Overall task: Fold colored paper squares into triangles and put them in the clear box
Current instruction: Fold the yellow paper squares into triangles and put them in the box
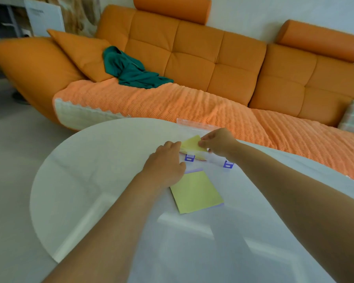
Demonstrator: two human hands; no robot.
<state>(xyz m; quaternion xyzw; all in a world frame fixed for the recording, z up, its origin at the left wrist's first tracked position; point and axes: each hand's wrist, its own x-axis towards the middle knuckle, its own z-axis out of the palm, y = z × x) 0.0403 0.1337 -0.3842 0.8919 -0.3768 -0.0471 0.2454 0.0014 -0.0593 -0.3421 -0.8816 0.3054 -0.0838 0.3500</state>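
Note:
A clear box (192, 121) with purple latches stands at the far edge of the round white table (94, 160). My right hand (218, 142) pinches a folded yellow paper (190, 144) over the box. My left hand (165, 162) lies with its fingers against the box's near left side, touching the same yellow paper. A stack of paper squares (196, 192), yellow-green on top with purple beneath, sits on the table just in front of the box.
An orange sofa (192, 64) with an orange cover runs behind the table, with a green cloth (129, 70) and cushions on it. A light floor shows at the left.

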